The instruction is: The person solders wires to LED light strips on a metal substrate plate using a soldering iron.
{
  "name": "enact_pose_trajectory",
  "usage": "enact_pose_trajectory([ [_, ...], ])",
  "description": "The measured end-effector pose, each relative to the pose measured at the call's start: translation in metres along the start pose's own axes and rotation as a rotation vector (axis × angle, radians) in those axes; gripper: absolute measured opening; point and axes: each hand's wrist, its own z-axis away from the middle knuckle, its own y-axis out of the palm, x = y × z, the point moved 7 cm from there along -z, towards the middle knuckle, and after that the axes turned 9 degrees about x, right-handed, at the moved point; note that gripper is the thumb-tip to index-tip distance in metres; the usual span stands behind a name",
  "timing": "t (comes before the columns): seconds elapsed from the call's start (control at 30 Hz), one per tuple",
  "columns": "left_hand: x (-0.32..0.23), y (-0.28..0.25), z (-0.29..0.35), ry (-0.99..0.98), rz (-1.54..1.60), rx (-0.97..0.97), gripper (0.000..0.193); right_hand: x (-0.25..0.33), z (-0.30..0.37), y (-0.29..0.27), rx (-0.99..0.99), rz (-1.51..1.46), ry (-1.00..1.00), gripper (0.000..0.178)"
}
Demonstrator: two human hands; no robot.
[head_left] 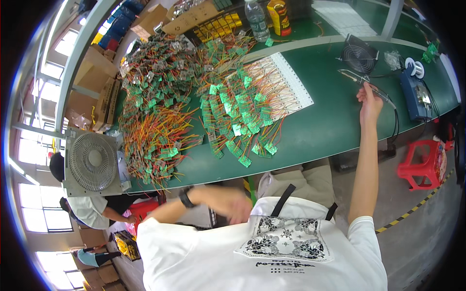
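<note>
At the right of the green bench, my right hand [370, 103] is closed on a soldering iron [382, 92], whose tip points up and to the left. A dark cable runs down from its handle. My left hand [235, 206] is smeared by motion close in front of my shirt, below the bench edge; its fingers cannot be made out. Between the hands, rows of small green circuit boards [238, 114] with red and yellow wires lie partly over a white perforated board [296, 92]. Left of them is a large heap of wired boards [155, 82].
A round black fan [359, 56] stands beyond the iron, with a blue soldering station [415, 94] and a solder spool [414, 68] to its right. A water bottle [256, 22] and yellow bottle [279, 18] stand behind. A grey fan [93, 160] is at left, a red stool [424, 165] at right.
</note>
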Motion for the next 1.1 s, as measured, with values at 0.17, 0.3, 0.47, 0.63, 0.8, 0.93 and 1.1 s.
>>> enact_pose_trajectory([
  [0.17, -0.158, -0.187, 0.074, 0.138, -1.089, -1.261, 0.016, 0.001, -0.004, 0.009, 0.021, -0.014, -0.010, 0.017],
  [0.3, -0.155, -0.319, 0.087, -0.062, -1.309, -1.458, 0.032, 0.003, 0.001, 0.009, 0.021, -0.021, 0.003, 0.019],
  [0.47, -0.118, -0.389, 0.096, -0.358, -1.177, -1.395, 0.045, 0.001, 0.007, 0.010, 0.003, -0.032, 0.001, 0.018],
  [0.63, -0.103, -0.399, 0.104, -0.317, -0.836, -1.325, 0.068, 0.001, 0.002, 0.009, 0.026, -0.021, 0.014, 0.018],
  [0.8, -0.100, -0.404, 0.096, -0.459, -0.779, -1.088, 0.073, 0.000, -0.002, 0.009, 0.001, -0.007, 0.031, 0.018],
  [0.93, -0.109, -0.378, 0.082, -0.307, -0.746, -0.958, 0.051, -0.003, -0.002, 0.010, -0.007, -0.008, 0.030, 0.017],
  [1.1, -0.119, -0.345, 0.114, -0.154, -0.905, -1.096, 0.047, -0.009, -0.003, 0.018, 0.018, 0.004, 0.032, 0.018],
])
